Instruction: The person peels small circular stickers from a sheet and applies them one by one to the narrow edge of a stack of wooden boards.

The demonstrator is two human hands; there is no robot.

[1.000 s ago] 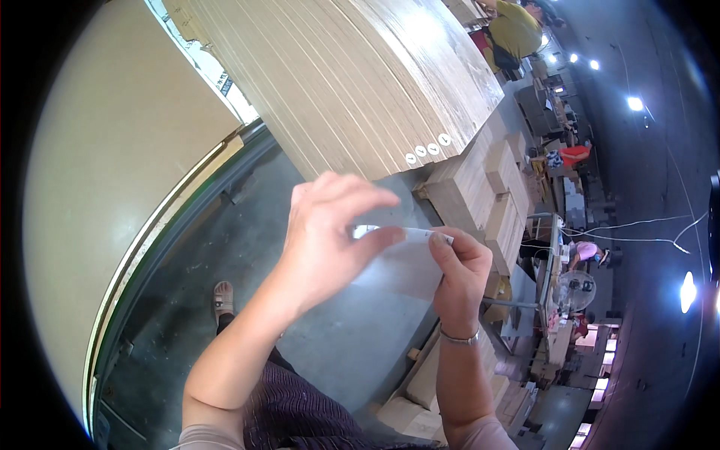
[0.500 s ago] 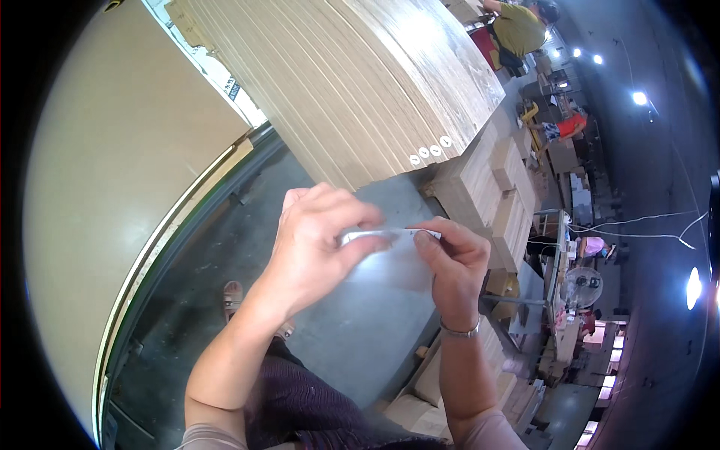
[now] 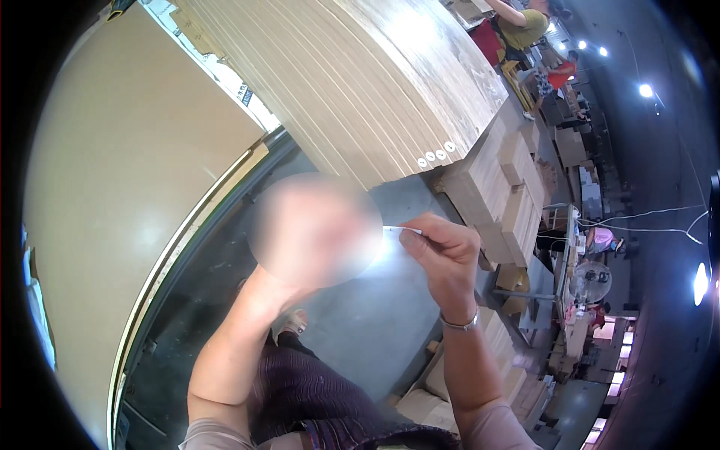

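My right hand (image 3: 444, 255) pinches a thin white strip (image 3: 393, 229) between thumb and fingers. The strip is seen nearly edge-on, and I cannot make out whether it is paper or a sheet of labels. My left hand (image 3: 315, 229) is at the strip's left end, but a blur hides its fingers and anything in them. Beyond both hands stands a tall stack of wood-grain panels (image 3: 322, 90). Several small round white stickers (image 3: 440, 154) sit on the panel edges at the stack's near right corner.
A large beige board (image 3: 142, 142) on a dark-framed table lies to the left. More wood panels (image 3: 487, 180) are stacked at the right, with a metal-framed table (image 3: 529, 296) and a fan (image 3: 591, 282) behind. A co-worker in a yellow-green shirt (image 3: 525, 28) stands at the far right.
My left hand has shifted slightly left and is now blurred. My right hand still pinches the strip and has moved slightly left. The whole view has shifted a little.
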